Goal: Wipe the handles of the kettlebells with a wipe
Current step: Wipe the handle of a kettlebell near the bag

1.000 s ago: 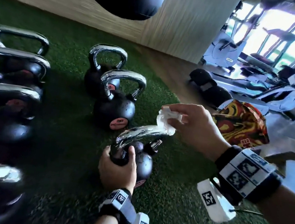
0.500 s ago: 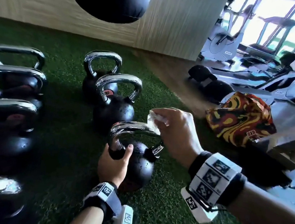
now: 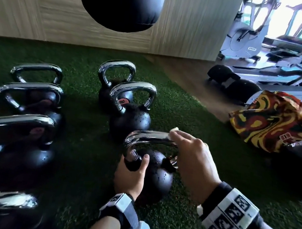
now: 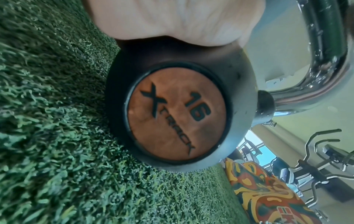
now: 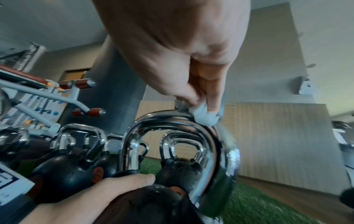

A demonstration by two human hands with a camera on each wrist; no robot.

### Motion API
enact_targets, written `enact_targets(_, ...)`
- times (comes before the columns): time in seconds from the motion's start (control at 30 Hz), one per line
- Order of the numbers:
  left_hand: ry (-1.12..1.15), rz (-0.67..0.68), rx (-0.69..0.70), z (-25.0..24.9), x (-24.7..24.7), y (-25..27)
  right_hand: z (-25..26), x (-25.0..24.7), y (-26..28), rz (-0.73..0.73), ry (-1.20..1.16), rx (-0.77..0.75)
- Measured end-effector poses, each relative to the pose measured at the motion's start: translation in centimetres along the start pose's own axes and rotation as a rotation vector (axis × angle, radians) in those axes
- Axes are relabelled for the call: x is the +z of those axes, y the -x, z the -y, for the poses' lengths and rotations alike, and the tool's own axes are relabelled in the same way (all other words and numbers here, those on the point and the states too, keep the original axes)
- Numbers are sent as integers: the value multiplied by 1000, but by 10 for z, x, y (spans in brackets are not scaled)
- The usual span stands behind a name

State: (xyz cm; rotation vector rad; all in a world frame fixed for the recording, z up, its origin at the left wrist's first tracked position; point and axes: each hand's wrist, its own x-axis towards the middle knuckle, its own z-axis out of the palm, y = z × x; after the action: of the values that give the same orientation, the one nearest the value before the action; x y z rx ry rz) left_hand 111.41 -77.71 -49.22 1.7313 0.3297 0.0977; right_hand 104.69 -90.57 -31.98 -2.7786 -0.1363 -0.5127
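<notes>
A black kettlebell (image 3: 156, 177) with a chrome handle (image 3: 149, 136) stands on the green turf nearest me. My left hand (image 3: 131, 175) grips its body at the handle's left base, thumb curled over the top. My right hand (image 3: 192, 159) pinches a white wipe (image 3: 175, 130) against the top right of that handle. In the right wrist view the wipe (image 5: 205, 116) sits bunched between thumb and fingertips on the chrome handle (image 5: 172, 119). In the left wrist view the kettlebell (image 4: 176, 116) shows an orange disc marked 16.
Two more kettlebells (image 3: 130, 109) stand behind the held one, and several larger ones (image 3: 26, 97) line the left side. A black punching bag (image 3: 119, 1) hangs overhead. A patterned bag (image 3: 273, 122) lies on the right, with gym machines (image 3: 254, 37) beyond.
My right hand came down from above the handle and now presses the wipe onto its top right. The left hand kept its grip on the kettlebell.
</notes>
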Motion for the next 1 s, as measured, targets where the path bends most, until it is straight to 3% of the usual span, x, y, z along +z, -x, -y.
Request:
enact_targets(0.07, 28, -14, -3, 2, 2, 1, -7, -3, 2, -58, -93, 41)
enact_targets(0.23, 63, -38, 16, 2, 4, 2, 0, 21, 7, -135, -118, -34)
enact_targets(0.37, 47, -28, -14, 4, 3, 2, -25, 29, 13, -345, -283, 164)
enact_targets(0.47, 48, -29, -6, 5, 3, 0, -49, 37, 19, -155, -410, 541)
enact_targets(0.53, 54, -34, -9, 5, 4, 1, -55, 46, 21, -114, -605, 680)
enact_targets(0.7, 44, -38, -2, 4, 4, 1, -59, 58, 19, -263, -836, 743)
enact_targets(0.83, 61, -13, -4, 2, 3, 3, -47, 64, 24, -114, -970, 816)
enact_targets(1.0, 113, 99, -26, -11, -10, 10, -43, 54, 24, -75, -1020, 927)
